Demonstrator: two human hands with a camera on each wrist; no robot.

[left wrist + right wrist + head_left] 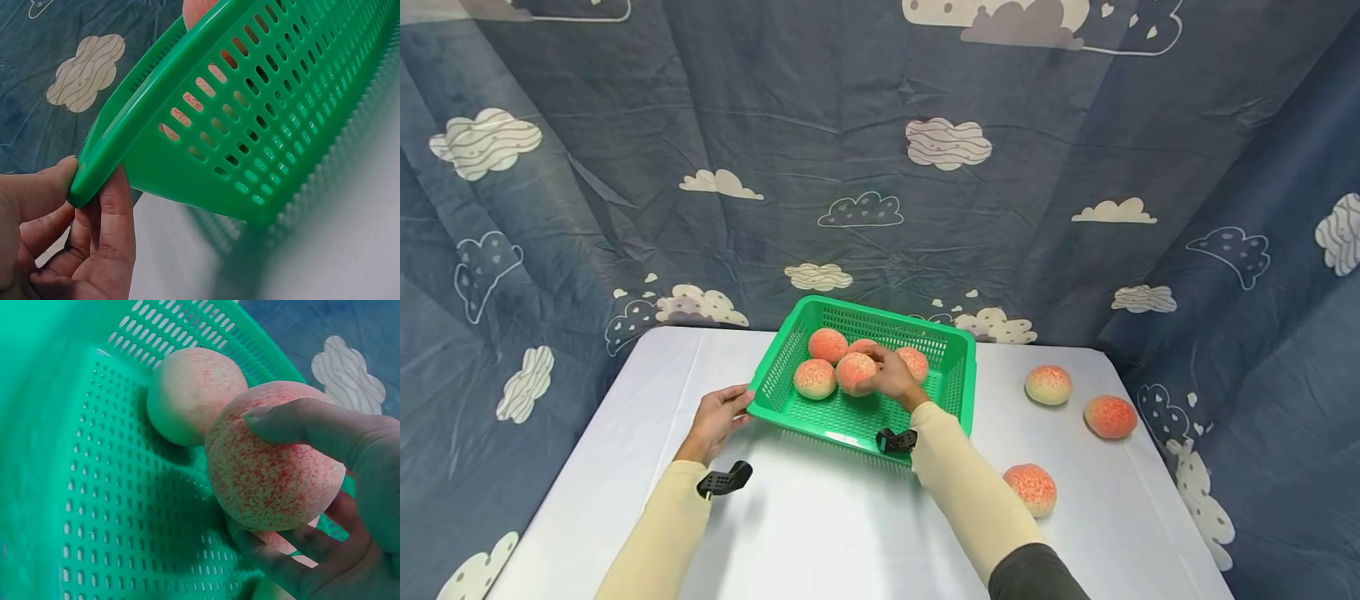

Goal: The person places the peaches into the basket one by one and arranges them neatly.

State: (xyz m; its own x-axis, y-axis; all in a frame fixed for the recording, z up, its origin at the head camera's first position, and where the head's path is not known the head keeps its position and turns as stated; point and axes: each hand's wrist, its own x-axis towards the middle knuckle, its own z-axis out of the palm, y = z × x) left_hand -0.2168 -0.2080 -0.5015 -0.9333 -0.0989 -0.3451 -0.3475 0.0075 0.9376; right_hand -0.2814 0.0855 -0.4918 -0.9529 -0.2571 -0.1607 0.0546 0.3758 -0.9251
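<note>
Green basket point(887, 316) at far edge of worktop point(820, 533), four peach-like balls point(815, 380) inside. Right hand point(895, 377) grips fifth ball point(853, 372) among them — round, pale, red-flecked; left hand point(717, 418) pinches basket's near-left corner.

Basket point(838, 421) has room at its right; pink balls point(815, 379) crowd left

The head view looks forward and down, while both wrist views share the green basket point(853, 421) up close.

Bright light casts soft shadows on the table point(820, 533), and the basket point(28, 437) blurs at the right wrist view's left.
</note>
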